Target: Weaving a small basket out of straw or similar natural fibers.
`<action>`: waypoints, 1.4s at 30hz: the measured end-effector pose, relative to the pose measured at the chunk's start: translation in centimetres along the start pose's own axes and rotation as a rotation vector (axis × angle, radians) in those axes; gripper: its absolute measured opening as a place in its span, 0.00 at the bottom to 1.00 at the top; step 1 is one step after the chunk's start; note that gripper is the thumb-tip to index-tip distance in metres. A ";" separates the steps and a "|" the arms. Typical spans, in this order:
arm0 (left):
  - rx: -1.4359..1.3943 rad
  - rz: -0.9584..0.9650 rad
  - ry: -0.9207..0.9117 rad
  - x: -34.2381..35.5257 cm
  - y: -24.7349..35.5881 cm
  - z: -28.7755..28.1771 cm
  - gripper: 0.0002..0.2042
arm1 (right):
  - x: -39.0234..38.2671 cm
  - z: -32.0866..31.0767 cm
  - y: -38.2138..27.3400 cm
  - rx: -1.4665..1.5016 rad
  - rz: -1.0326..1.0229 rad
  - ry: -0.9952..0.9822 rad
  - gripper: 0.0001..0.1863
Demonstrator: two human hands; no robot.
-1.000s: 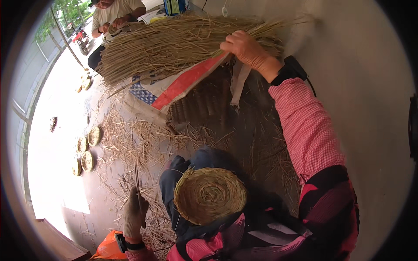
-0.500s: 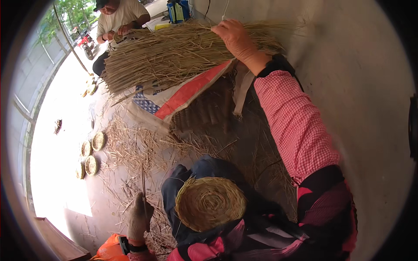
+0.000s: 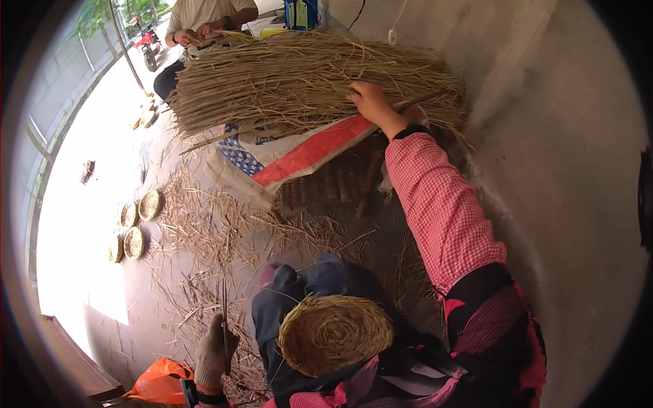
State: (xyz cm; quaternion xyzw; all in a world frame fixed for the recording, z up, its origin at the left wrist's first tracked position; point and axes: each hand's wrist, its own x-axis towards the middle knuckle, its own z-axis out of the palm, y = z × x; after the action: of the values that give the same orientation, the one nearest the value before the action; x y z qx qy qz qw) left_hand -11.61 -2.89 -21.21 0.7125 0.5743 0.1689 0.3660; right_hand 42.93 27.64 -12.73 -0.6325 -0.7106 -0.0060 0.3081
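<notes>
My right hand (image 3: 373,105) reaches forward to a large heap of dry straw stalks (image 3: 272,81), its fingers closed on stalks near the heap's front edge. Low on the left, my left hand (image 3: 215,350), in a pale knit glove, is closed round a long, thin, dark tool (image 3: 224,306) pointing upward; its exact kind is unclear. A round, shallow woven straw basket (image 3: 335,335) rests on my lap, its open side facing up. Neither hand touches it.
The heap lies on a printed sack (image 3: 306,153) over a low wooden stand (image 3: 320,190). Straw scraps litter the floor. Several small woven baskets (image 3: 134,243) sit at the left. Across the heap, a person (image 3: 211,20) works with both hands. An orange bag (image 3: 160,382) is beside my left arm.
My right hand has drawn back from the heap's far edge toward its near side, its fingers lower on the stalks. My left hand keeps its hold on the tool. The view has shifted slightly.
</notes>
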 end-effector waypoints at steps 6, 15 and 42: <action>0.010 -0.012 -0.029 -1.0 -0.9 0.2 0.15 | -1.8 -0.3 -0.4 -0.210 0.057 -0.039 0.21; -0.423 0.014 0.111 -1.7 -0.1 -1.2 0.23 | -9.9 -3.1 -9.8 0.175 -0.195 0.019 0.08; 0.552 0.505 -0.128 1.1 11.1 -0.3 0.15 | -18.0 0.4 -25.5 0.524 -0.472 -0.885 0.04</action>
State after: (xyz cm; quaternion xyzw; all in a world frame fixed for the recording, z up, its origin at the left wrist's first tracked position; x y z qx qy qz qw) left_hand -3.72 -2.56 -13.26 0.9125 0.3805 0.0478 0.1422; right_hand 19.93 6.58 -11.37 -0.3011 -0.8719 0.3677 0.1177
